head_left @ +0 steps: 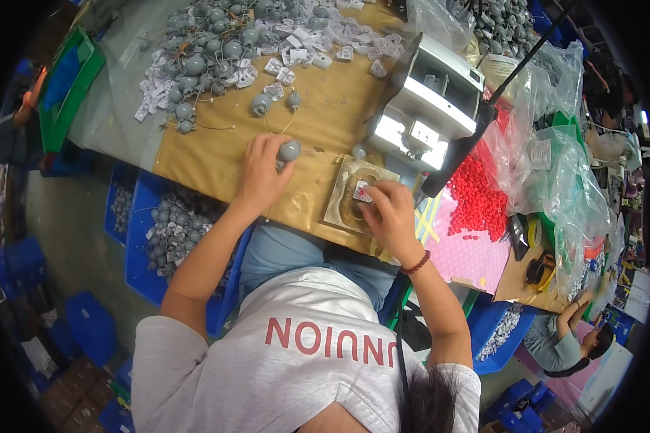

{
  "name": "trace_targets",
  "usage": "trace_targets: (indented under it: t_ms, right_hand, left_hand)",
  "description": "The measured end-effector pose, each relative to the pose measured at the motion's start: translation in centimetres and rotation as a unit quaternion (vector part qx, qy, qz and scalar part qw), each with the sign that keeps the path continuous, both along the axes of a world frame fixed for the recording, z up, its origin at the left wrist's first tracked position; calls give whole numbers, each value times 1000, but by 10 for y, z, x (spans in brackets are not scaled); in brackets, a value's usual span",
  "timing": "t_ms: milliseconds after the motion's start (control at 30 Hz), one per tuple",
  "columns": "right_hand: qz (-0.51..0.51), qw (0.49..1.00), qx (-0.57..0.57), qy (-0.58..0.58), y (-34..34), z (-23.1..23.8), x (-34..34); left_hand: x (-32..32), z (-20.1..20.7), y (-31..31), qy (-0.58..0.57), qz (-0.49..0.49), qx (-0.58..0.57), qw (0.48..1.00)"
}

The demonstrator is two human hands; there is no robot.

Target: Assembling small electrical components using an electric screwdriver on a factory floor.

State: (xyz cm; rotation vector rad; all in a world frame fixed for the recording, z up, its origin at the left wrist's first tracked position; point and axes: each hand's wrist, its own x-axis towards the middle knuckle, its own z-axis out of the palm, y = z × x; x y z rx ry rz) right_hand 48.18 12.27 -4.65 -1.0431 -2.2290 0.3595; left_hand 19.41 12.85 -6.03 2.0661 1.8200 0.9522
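My left hand is closed on a grey ball-shaped part just above the brown-covered table. My right hand pinches at a small white plastic piece with a spot of red on it. That piece is over a square metal fixture near the table's front edge; whether it rests there I cannot tell. Another small grey ball sits just behind the fixture. Beyond my left hand lie loose grey balls with thin wires.
A heap of grey balls and white pieces covers the far table. A silver machine stands at right, beside a red pile of small parts on pink sheeting. A blue bin is at lower left; a co-worker sits far right.
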Motion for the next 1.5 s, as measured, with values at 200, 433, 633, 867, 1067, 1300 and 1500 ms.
trace_targets:
  t_ms: [200,433,633,867,1067,1300,1500]
  right_hand:
    - [24,988,-70,132,23,53,-19]
    - [25,819,-531,215,19,73,9]
    - [2,976,-215,26,2,28,14]
    - [52,990,8,-134,7,16,1]
    - [81,974,22,-212,3,23,1]
    - [47,968,15,-247,-16,16,-4]
    - [-27,987,-134,81,-10,7,37]
  left_hand:
    - [54,69,-9,-263,-177,43,948]
    - [63,86,-27,-249,-190,15,950]
    - [77,31,-49,-229,-166,-92,955]
    - [82,13,-43,-168,-174,-101,965]
    - [82,18,-41,-146,-191,-103,965]
    - [85,17,-33,31,-176,-6,984]
    - [93,8,-32,134,-210,47,967]
